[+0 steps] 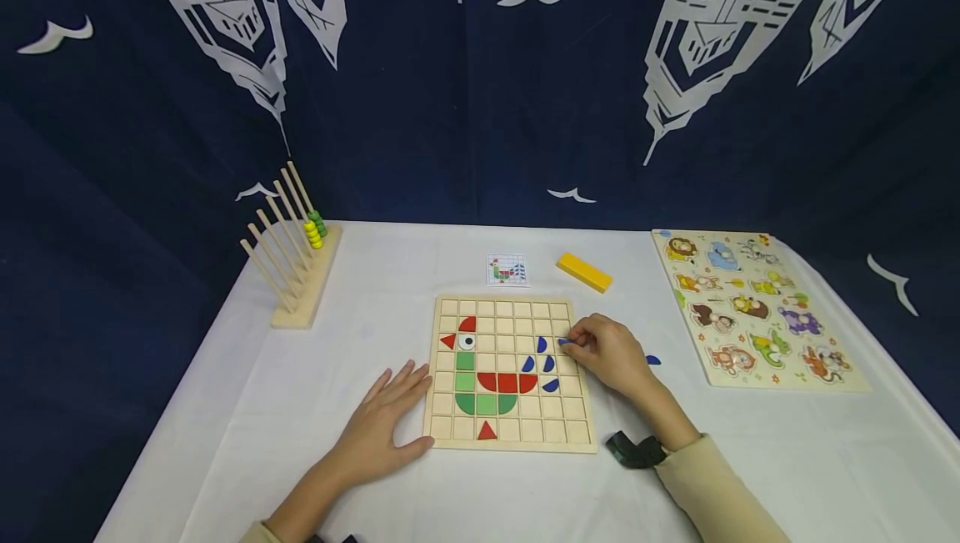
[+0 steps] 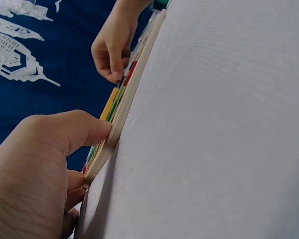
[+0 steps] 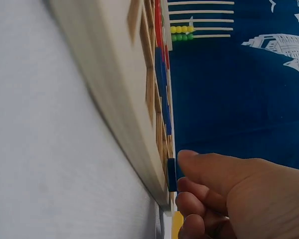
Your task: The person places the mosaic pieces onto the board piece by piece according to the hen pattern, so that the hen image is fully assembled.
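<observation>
A wooden grid board (image 1: pixel 517 437) lies on the white table, with red, green and blue flat pieces set in its squares, arranged like a bird. My right hand (image 1: pixel 609 353) is over the board's right edge and pinches a small blue piece (image 3: pixel 172 174) between thumb and fingers. Several blue half-round pieces (image 1: pixel 550 385) sit in squares just left of it. At the board's left side my left hand (image 1: pixel 375 426) rests with fingers spread, its thumb (image 2: pixel 92 130) against the wooden edge. One more blue piece (image 1: pixel 653 359) lies on the cloth, right of the right hand.
Behind the board are a small pattern card (image 1: pixel 507 270) and a yellow block (image 1: pixel 583 273). A peg rack (image 1: pixel 306 309) with yellow and green beads stands at the back left. On the right lies an animal puzzle board (image 1: pixel 757 309). A dark blue curtain (image 1: pixel 480 109) hangs behind the table.
</observation>
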`<state>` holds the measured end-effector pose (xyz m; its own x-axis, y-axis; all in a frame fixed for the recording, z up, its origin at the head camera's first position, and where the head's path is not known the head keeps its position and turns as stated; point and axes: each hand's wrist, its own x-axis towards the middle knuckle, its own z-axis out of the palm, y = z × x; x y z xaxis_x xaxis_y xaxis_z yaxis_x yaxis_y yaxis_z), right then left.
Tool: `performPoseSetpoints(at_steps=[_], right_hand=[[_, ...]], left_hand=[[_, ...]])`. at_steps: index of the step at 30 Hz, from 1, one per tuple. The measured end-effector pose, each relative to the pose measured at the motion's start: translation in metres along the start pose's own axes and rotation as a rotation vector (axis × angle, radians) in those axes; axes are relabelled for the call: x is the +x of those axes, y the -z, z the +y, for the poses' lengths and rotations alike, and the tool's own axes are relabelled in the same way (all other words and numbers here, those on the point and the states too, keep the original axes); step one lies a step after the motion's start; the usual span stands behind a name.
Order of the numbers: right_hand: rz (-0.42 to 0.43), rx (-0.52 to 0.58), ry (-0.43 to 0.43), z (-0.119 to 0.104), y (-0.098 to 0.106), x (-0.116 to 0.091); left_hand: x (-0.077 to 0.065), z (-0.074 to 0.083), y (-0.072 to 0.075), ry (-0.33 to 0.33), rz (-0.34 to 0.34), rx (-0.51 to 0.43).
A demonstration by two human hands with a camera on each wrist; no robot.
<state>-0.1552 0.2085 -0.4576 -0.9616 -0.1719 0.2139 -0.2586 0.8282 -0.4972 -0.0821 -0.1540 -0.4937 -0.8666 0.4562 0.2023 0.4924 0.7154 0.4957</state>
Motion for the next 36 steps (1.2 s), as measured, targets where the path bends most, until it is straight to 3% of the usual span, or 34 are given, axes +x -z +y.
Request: performPoseSetpoints(at_steps=[6, 13, 22, 36], right_hand=[[0.055, 0.037, -0.044, 0.008, 0.008, -0.001], [0.153, 0.008, -0.091, 0.023, 0.016, -0.001], [0.053, -0.04, -0.073, 0.032, 0.006, -0.004], [0.034, -0.065, -0.091, 0.03, 0.007, -0.004]], left_hand=[[0.0, 0.001, 0.0, -0.004, 0.003, 0.004], [-0.001, 0.003, 0.002, 0.001, 0.006, 0.002], [-0.002, 0.001, -0.001, -0.02, 0.027, 0.001], [0.0, -0.001, -0.001, -0.035, 0.031, 0.014]])
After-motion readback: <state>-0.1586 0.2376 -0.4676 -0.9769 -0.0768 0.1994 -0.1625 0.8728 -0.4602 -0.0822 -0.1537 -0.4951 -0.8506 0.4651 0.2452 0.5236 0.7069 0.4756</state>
